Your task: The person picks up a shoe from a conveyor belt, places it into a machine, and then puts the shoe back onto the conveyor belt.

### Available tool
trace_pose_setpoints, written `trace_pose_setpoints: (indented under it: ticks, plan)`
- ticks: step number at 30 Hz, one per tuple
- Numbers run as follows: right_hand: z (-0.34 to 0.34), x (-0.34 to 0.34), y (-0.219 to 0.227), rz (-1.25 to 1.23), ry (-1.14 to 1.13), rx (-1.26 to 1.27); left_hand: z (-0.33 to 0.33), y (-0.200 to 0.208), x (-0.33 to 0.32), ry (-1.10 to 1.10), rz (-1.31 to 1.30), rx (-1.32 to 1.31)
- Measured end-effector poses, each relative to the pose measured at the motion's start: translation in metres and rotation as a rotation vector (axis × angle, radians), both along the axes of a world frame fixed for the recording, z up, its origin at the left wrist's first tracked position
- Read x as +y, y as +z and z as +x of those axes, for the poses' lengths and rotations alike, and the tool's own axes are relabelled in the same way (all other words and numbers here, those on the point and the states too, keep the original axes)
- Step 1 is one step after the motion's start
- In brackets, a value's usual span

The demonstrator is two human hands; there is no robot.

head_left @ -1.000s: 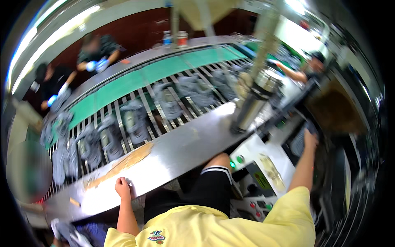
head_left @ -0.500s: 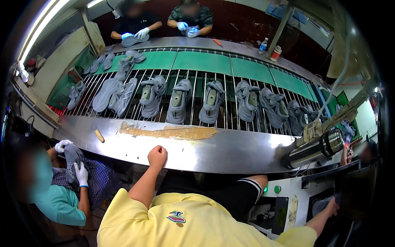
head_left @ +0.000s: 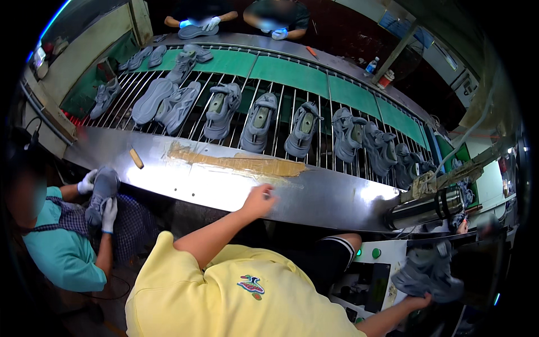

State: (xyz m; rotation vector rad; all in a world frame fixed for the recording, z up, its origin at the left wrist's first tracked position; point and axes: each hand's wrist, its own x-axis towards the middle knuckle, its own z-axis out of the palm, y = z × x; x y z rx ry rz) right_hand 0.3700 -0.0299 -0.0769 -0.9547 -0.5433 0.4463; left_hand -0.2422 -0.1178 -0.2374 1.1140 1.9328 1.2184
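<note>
My right hand [head_left: 420, 301] grips a grey sneaker [head_left: 429, 274] by its lower edge, out at the lower right beside the white machine. Over the steel ledge [head_left: 331, 196] hovers my left hand [head_left: 260, 201], its fingers curled in; a small dark spot shows at the fingertips, too blurred to name. Beyond the ledge, a row of grey sneakers [head_left: 259, 122] rests on the metal rods of the conveyor [head_left: 281, 106], mostly heel toward me. One sneaker [head_left: 152, 101] at the left lies with its sole showing.
A wooden-handled tool [head_left: 136, 158] lies on the ledge at left; a steel thermos [head_left: 424, 209] lies at its right end. The white machine [head_left: 400, 255] has green buttons. At left, a gloved co-worker holds another sneaker [head_left: 103, 188]. Two more people work across the conveyor.
My left hand has moved right along the ledge. My right hand has come up from the machine's side with the grey sneaker, now plainly in view. The head view has shifted slightly.
</note>
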Motion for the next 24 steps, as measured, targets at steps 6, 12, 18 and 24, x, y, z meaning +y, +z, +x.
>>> trace_pose_setpoints:
  ticks: [6,12,18,24]
  plan:
    - [-0.25,0.021,-0.056,-0.104,0.909,0.303,0.082,0.1,-0.006,-0.516,0.291,-0.401]
    - [-0.474,0.007,-0.099,-0.513,1.772,0.472,-0.032,0.115,-0.041,0.064,0.568,-0.618]
    - [-0.566,-0.065,-0.117,-0.399,2.295,-1.018,-0.096,0.044,-0.123,0.337,0.289,0.198]
    - [-0.556,-0.059,-0.153,-0.345,2.411,-0.82,-0.097,0.022,-0.148,0.355,0.387,-0.07]
